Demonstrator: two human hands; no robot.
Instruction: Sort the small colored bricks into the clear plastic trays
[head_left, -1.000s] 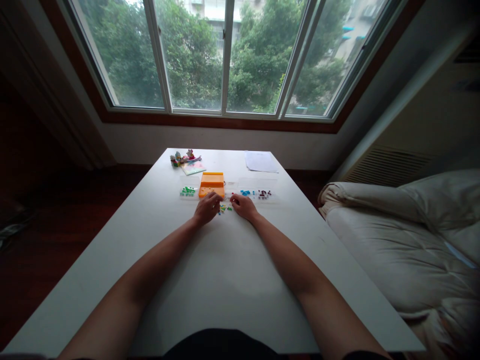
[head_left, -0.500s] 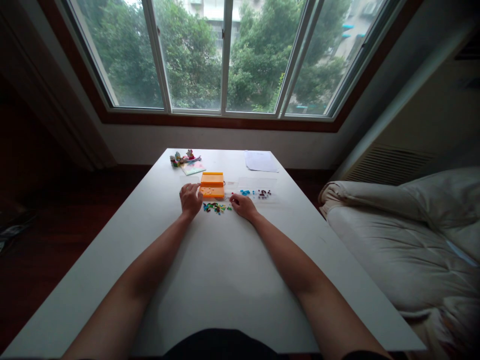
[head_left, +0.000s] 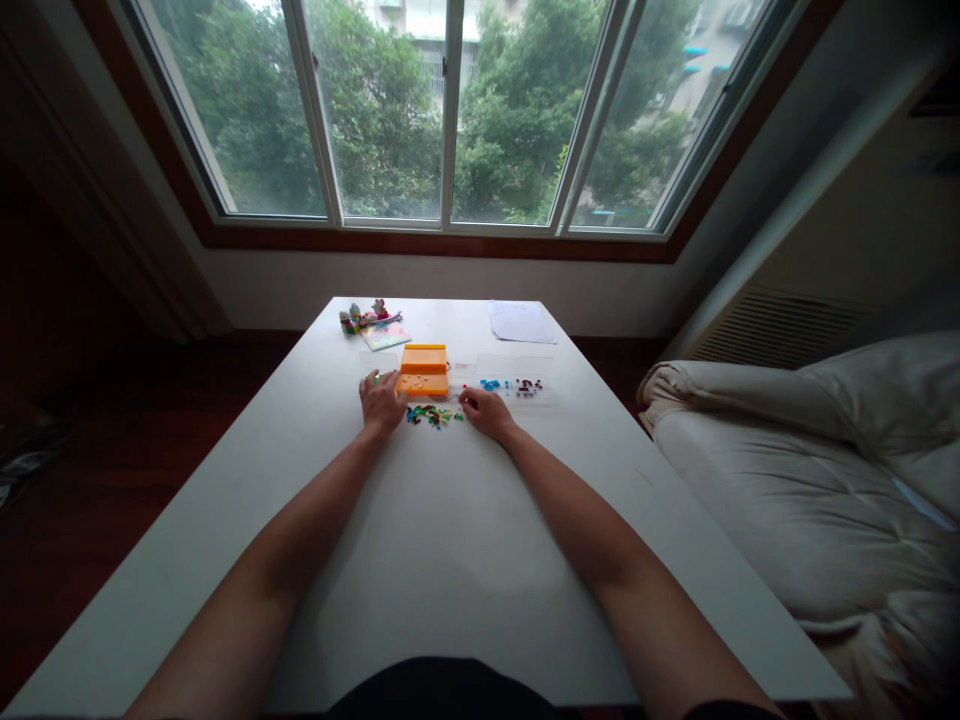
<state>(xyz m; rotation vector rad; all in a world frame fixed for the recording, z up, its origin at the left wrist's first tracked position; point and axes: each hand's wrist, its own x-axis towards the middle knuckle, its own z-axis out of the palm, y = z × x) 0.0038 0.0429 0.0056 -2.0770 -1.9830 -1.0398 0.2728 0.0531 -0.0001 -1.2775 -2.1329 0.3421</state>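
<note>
An orange box [head_left: 424, 372], opened flat in two halves, has a few small pale pieces in its near half. At its left edge is my left hand [head_left: 383, 402], fingers apart over a clear tray [head_left: 379, 358]. A bit of green shows by those fingertips. My right hand [head_left: 487, 412] rests right of the box with its fingers curled together; whatever they hold is hidden. Between my hands, a loose pile of small coloured toy bricks [head_left: 429, 416] lies on the table. A tiny red piece [head_left: 465, 387] is just beyond my right fingers.
Right of the box, a clear tray [head_left: 517, 364] holds blue pieces [head_left: 490, 385] and dark brown pieces [head_left: 529, 387]. Small figures [head_left: 363, 319] stand at the back left by a pale booklet [head_left: 388, 336]. Paper sheets [head_left: 523, 322] lie back right on the white table [head_left: 442, 560]. A sofa [head_left: 795, 470] borders the right.
The fingers of my left hand have shifted slightly from the box's edge and spread, uncovering a bit of green. My right hand has barely moved.
</note>
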